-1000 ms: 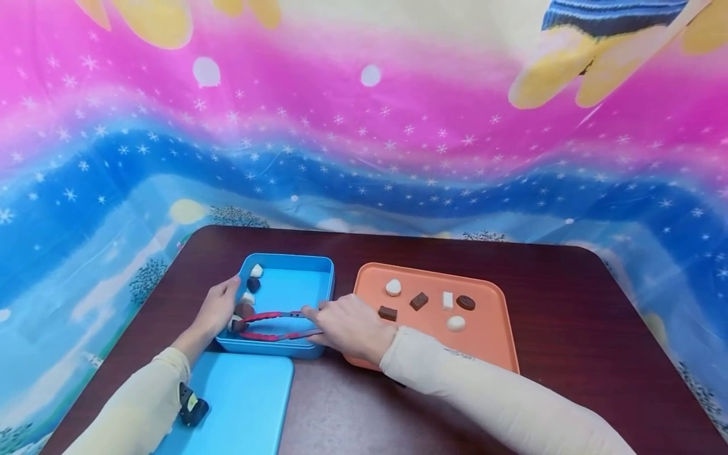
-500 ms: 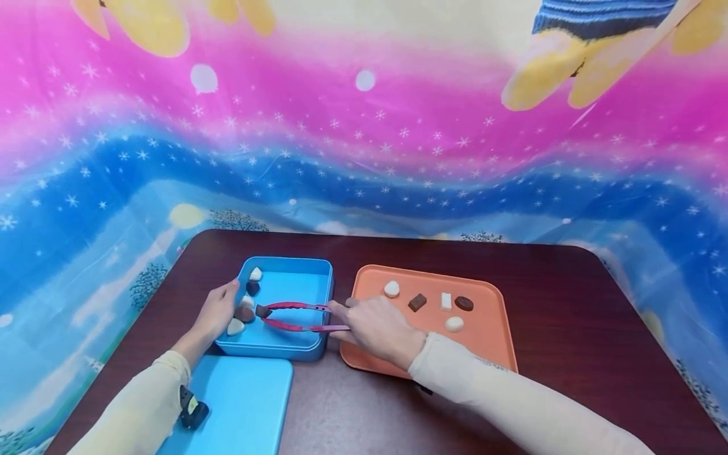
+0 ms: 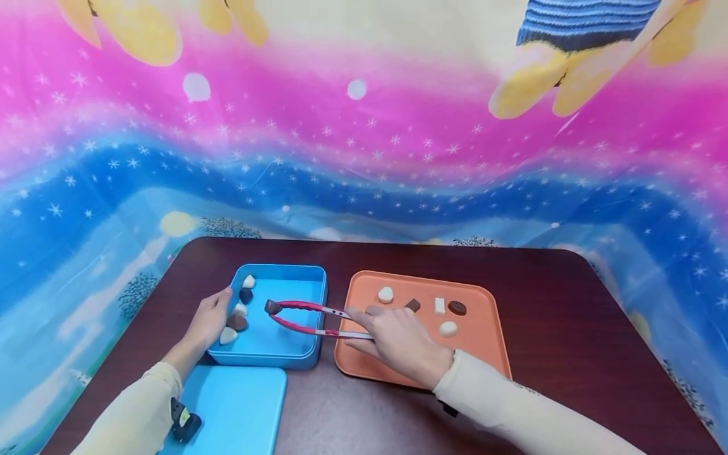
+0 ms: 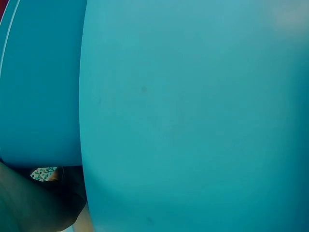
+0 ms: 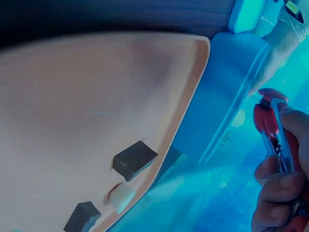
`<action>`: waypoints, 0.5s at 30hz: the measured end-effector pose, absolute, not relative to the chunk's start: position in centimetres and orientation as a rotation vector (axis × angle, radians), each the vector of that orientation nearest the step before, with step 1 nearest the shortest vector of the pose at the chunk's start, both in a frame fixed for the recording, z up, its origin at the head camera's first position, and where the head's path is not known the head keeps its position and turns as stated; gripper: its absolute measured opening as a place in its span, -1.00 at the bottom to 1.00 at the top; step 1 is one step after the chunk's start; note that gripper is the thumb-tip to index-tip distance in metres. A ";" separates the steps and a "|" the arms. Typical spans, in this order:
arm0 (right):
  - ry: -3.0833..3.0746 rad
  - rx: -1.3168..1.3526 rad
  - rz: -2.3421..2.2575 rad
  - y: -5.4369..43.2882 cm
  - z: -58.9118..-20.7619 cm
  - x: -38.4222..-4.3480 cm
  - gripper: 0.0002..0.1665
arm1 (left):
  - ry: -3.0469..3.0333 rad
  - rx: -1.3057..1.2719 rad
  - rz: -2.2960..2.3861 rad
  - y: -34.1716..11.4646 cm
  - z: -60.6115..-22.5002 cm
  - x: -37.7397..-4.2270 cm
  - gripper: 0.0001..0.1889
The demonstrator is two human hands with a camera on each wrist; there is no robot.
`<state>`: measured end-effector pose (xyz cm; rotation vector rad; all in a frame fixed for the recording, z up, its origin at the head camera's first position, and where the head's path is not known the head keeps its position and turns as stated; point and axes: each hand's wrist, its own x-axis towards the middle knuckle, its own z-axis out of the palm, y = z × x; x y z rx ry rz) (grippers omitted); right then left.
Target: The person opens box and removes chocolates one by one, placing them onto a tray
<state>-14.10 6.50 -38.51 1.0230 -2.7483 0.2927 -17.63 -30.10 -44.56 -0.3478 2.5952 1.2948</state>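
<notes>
My right hand grips red-and-silver tongs, whose tips hold a dark brown chocolate over the blue box. At the box's left wall, my left hand holds the side, its fingers at the rim. Along that wall inside lie several chocolates, among them a white one and a brown one. In the right wrist view, curled fingers wrap the tongs' handles; their far tips are hidden there. The left wrist view shows mostly blue plastic, with part of the hand low at the left.
An orange tray right of the box bears several white and dark chocolates, including a round dark one; my right hand hides part of it. A flat blue lid lies in front of the box on the dark table.
My right hand has drawn the tongs and the dark chocolate rightward, away from the chocolates along the box's left wall. The left hand has stayed at the box; the head view has tilted slightly.
</notes>
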 end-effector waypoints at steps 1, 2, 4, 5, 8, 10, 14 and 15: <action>-2.765 1.008 0.328 6.8 -38.4 -13.9 -0.48 | 2.593 -0.345 1.297 -30.1 -44.5 -17.6 -0.18; -2.780 0.994 0.351 7.0 -38.4 -13.8 -0.48 | 2.590 -0.342 1.298 -30.1 -44.5 -17.6 -0.18; -2.800 0.967 0.397 7.4 -38.3 -13.6 -0.48 | 2.584 -0.334 1.299 -30.1 -44.5 -17.5 -0.19; -2.806 0.954 0.414 7.6 -38.3 -13.5 -0.48 | 2.583 -0.328 1.300 -30.1 -44.4 -17.5 -0.19; -2.815 0.918 0.459 8.1 -38.2 -13.3 -0.50 | 2.580 -0.310 1.305 -30.1 -44.3 -17.4 -0.19; -2.822 0.898 0.480 8.5 -38.3 -13.2 -0.50 | 2.580 -0.301 1.307 -30.1 -44.2 -17.4 -0.20; -2.824 0.875 0.481 9.2 -38.5 -12.8 -0.48 | 2.581 -0.291 1.304 -30.1 -44.3 -17.4 -0.20; -2.821 0.873 0.464 9.4 -38.6 -12.7 -0.48 | 2.582 -0.290 1.304 -30.1 -44.3 -17.4 -0.21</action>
